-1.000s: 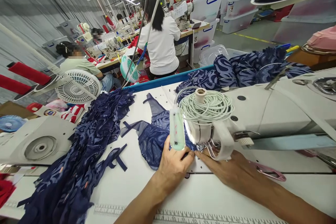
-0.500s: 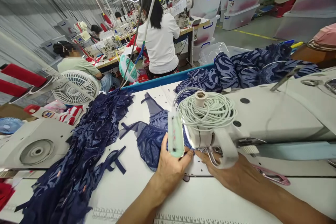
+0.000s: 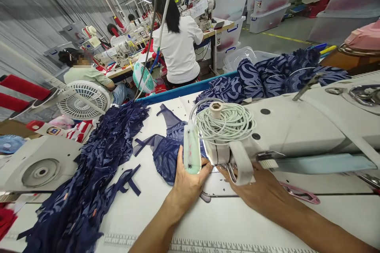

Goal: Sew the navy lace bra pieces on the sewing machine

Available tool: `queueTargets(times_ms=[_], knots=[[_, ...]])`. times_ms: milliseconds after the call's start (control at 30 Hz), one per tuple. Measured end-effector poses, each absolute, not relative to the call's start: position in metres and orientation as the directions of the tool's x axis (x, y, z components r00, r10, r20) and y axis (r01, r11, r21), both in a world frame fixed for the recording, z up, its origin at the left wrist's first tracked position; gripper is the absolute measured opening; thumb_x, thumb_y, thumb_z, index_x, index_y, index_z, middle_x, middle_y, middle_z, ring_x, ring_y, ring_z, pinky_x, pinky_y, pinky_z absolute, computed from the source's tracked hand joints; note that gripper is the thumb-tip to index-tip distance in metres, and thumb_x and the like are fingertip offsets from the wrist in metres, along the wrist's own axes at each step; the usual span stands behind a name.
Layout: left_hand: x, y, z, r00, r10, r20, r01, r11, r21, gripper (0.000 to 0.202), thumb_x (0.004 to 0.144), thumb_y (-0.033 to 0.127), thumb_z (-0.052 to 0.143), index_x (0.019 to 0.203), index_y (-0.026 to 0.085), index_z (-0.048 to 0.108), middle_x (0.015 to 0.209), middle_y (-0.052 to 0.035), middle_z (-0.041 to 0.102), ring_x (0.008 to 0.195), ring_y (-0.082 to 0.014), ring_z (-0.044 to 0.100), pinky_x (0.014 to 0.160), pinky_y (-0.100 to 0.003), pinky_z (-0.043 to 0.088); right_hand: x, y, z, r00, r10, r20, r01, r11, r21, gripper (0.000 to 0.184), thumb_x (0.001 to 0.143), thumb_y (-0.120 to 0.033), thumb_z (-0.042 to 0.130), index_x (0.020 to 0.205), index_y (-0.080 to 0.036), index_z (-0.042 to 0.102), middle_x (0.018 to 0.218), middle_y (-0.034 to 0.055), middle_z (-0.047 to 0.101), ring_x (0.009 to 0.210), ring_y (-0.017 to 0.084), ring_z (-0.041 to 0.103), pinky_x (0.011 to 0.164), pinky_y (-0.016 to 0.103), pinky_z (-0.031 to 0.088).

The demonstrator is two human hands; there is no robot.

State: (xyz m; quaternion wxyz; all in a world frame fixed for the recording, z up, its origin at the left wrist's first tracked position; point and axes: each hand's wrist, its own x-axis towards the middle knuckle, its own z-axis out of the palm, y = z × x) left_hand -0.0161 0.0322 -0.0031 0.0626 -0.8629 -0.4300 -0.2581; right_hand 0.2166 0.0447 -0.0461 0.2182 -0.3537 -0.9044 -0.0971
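Note:
A navy patterned bra piece [image 3: 166, 158] with thin straps lies on the white sewing table, its right edge running to the needle area of a sewing machine [image 3: 219, 152]. My left hand [image 3: 187, 184] is closed on this edge, thumb and fingers together, partly behind a pale green lamp [image 3: 192, 150]. On the other side of the needle, my right hand [image 3: 257, 185] reaches under the machine head. Its fingers are bent together close to the presser foot, partly covered by a white guard [image 3: 243, 162]; what they grip is hidden.
A long heap of navy pieces [image 3: 109, 154] lies to the left, with tied navy bundles [image 3: 252, 77] behind the machine. Coiled pale cord [image 3: 228, 122] sits on the machine head. Pink snips [image 3: 301, 194] lie at right. Other people [image 3: 178, 47] sit beyond.
The view has shifted slightly, so the machine and both hands appear a little further left. Both hands stay by the needle, and the navy piece has barely moved.

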Motion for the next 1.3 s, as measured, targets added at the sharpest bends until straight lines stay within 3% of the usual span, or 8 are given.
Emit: queueTargets(times_ms=[133,267,400,600,867,1067,1167,1300], knots=[[-0.017,0.032,-0.007,0.490,0.742,0.457,0.806,-0.585,0.086,0.030,0.090,0.005,0.053,0.108,0.024,0.068,0.095,-0.0045,0.069,0.093,-0.0198,0.064,0.110,-0.065,0.037,0.218,0.044,-0.019,-0.715,0.422,0.558,0.593,0.788,0.166,0.026,0.088,-0.003,0.052,0.097,-0.017,0.072,0.075,0.0061,0.066,0.082,0.024,0.063,0.066,0.036,0.048],[-0.017,0.031,-0.009,0.477,0.757,0.446,0.822,-0.564,0.078,0.030,0.086,0.005,0.058,0.106,0.024,0.068,0.098,-0.0051,0.068,0.092,-0.0209,0.064,0.109,-0.065,0.037,0.218,0.044,0.000,-0.622,0.383,0.683,0.599,0.795,0.100,0.032,0.093,-0.007,0.052,0.064,-0.020,0.061,0.060,0.0018,0.056,0.071,0.018,0.060,0.054,0.030,0.034],[-0.016,0.032,-0.008,0.471,0.757,0.452,0.828,-0.556,0.069,0.032,0.083,0.004,0.060,0.106,0.024,0.067,0.097,-0.0057,0.068,0.092,-0.0218,0.063,0.107,-0.065,0.038,0.223,0.050,-0.006,-0.505,0.457,0.732,0.658,0.753,-0.016,0.026,0.095,-0.009,0.044,0.081,-0.017,0.064,0.076,0.0055,0.068,0.061,0.013,0.058,0.050,0.027,0.034],[-0.016,0.033,-0.004,0.479,0.774,0.414,0.826,-0.556,0.086,0.035,0.083,0.003,0.059,0.110,0.025,0.066,0.099,-0.0052,0.067,0.095,-0.0224,0.062,0.109,-0.065,0.037,0.226,0.058,-0.016,-0.473,0.500,0.726,0.707,0.707,-0.026,0.029,0.091,-0.003,0.033,0.094,-0.016,0.059,0.056,-0.0008,0.059,0.040,0.011,0.046,0.045,0.027,0.032],[-0.018,0.030,-0.001,0.494,0.778,0.388,0.800,-0.582,0.148,0.042,0.084,0.003,0.052,0.119,0.024,0.063,0.110,-0.0063,0.067,0.105,-0.0238,0.061,0.109,-0.061,0.040,0.221,0.054,-0.004,-0.491,0.452,0.745,0.691,0.722,0.017,0.024,0.090,-0.004,0.037,0.095,-0.015,0.057,0.078,0.0072,0.070,0.053,0.015,0.058,0.051,0.029,0.041],[-0.015,0.032,-0.003,0.414,0.805,0.426,0.799,-0.545,0.254,0.035,0.091,0.005,0.045,0.119,0.020,0.060,0.110,-0.0095,0.067,0.106,-0.0227,0.061,0.103,-0.051,0.049,0.235,0.040,0.016,-0.586,0.507,0.631,0.710,0.697,0.099,0.040,0.073,0.008,0.038,0.081,-0.022,0.062,0.083,0.0059,0.070,0.069,0.021,0.063,0.066,0.036,0.045],[-0.017,0.032,-0.003,0.393,0.844,0.365,0.832,-0.495,0.250,0.030,0.093,0.006,0.046,0.116,0.020,0.060,0.113,-0.0087,0.068,0.110,-0.0231,0.061,0.103,-0.049,0.049,0.262,0.033,0.009,-0.571,0.460,0.679,0.740,0.647,0.184,0.034,0.089,-0.006,0.039,0.086,-0.023,0.069,0.088,0.0074,0.071,0.081,0.025,0.066,0.072,0.039,0.049],[-0.031,0.018,0.003,0.355,0.888,0.291,0.876,-0.425,0.227,0.033,0.089,-0.001,0.044,0.105,0.021,0.062,0.113,-0.0056,0.069,0.112,-0.0238,0.062,0.108,-0.055,0.044,0.300,0.032,-0.028,-0.544,0.495,0.678,0.755,0.642,0.136,0.038,0.101,-0.040,0.040,0.105,-0.022,0.072,0.098,0.0078,0.070,0.083,0.022,0.068,0.070,0.035,0.055]])
